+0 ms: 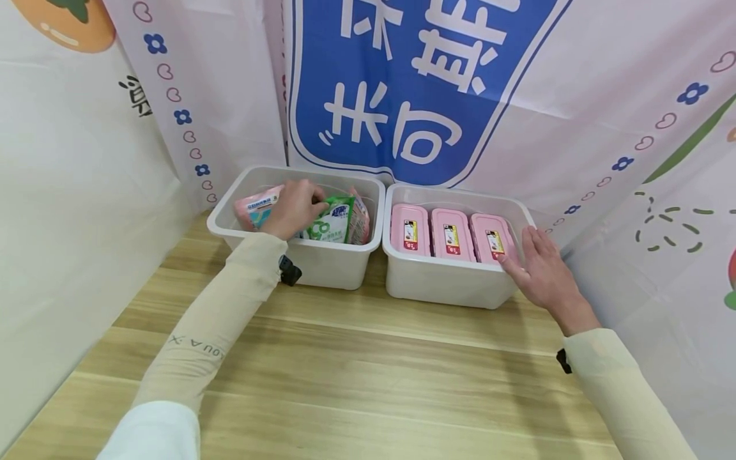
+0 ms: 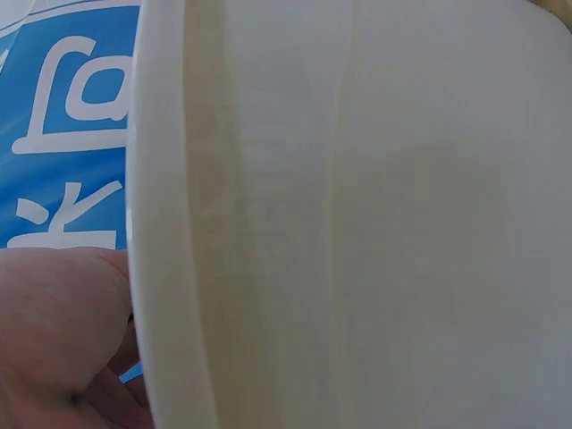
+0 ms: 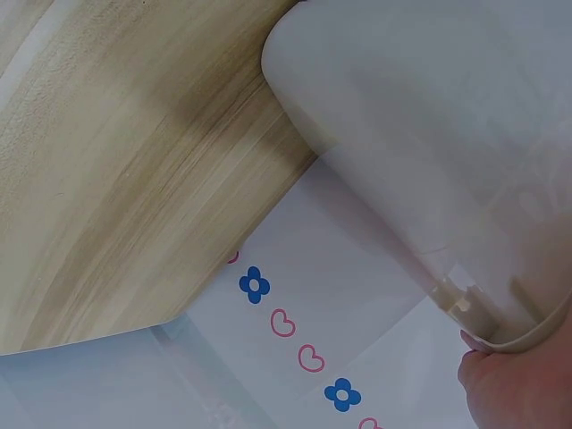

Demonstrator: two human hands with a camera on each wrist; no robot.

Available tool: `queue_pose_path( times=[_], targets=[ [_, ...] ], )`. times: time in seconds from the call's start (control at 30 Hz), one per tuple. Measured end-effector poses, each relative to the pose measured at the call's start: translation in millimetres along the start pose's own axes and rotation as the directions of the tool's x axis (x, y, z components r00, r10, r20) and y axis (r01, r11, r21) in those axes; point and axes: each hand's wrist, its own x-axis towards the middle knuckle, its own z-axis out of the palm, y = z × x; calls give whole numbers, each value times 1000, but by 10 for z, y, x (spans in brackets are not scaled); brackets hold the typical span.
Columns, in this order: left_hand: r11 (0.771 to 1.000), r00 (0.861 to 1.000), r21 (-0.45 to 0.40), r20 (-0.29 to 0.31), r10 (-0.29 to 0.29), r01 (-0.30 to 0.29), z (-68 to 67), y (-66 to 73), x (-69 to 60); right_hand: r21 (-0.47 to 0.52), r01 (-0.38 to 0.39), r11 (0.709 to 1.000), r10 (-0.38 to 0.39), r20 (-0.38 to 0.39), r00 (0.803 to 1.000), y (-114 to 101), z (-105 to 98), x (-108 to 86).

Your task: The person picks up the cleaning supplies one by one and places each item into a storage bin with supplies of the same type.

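My left hand [image 1: 294, 207] reaches over the front rim into the left white bin [image 1: 322, 268]. Its thumb and forefinger pinch the upper left corner of a green and white packet [image 1: 331, 223]. Pink packets [image 1: 253, 206] lie to either side of it, partly hidden by the hand. The left wrist view shows mostly the bin's outer wall [image 2: 402, 223], with the hand's fingers out of sight past the rim. At the front right corner of the right white bin [image 1: 443, 281], my right hand [image 1: 543, 271] rests on the rim, fingers straight. Three pink lidded boxes [image 1: 451, 235] sit inside that bin.
Both bins stand side by side on a wood-grain table [image 1: 368, 370], close to a printed cloth backdrop [image 1: 230, 76]. The cloth also rises along the left and right sides of the table.
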Motion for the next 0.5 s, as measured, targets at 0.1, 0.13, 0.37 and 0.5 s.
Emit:
queue_pose_path(
  times=[0.1, 0.13, 0.37, 0.5],
  targets=[
    [1000, 1000, -4, 5, -4, 4, 14, -12, 1, 1, -3, 1000, 3, 2, 1000, -3, -2, 0],
    [1000, 1000, -5, 5, -4, 4, 19, -14, 1, 1, -4, 1000, 4, 2, 1000, -4, -2, 1],
    [1000, 1000, -2, 8, 0, 0, 58, -38, -20, 3, -11, 1000, 11, 7, 1000, -9, 0, 6],
    [1000, 1000, 1, 4, 12, -12, 83, -57, -31, -1, -7, 1000, 7, 5, 1000, -7, 3, 4]
  ],
)
